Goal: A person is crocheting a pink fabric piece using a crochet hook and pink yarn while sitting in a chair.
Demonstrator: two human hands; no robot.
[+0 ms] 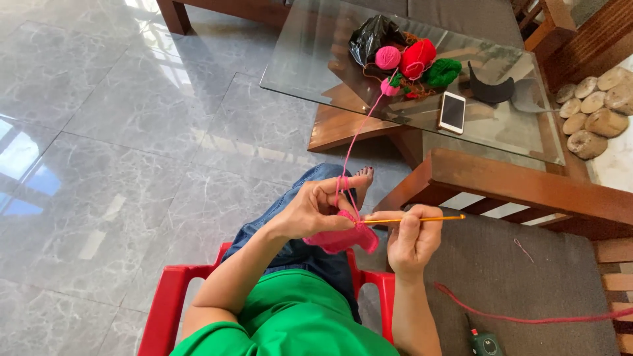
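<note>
1. Grey marble floor (119,165) fills the head view; a glass worktop (316,59) stands ahead, and a person in a green top sits on a red chair (165,296).
2. Left hand (310,212) is closed, pinching a pink crochet piece (339,238), with pink yarn (361,128) looped over its raised finger.
3. Right hand (412,240) is closed around a thin orange hook (422,218), whose tip meets the piece just beside the left hand.
4. The yarn runs up to the worktop, where pink, red and green yarn balls (417,58) lie beside a black bag (372,36) and a phone (452,112).
5. A grey cushion (514,277) lies at right.
</note>
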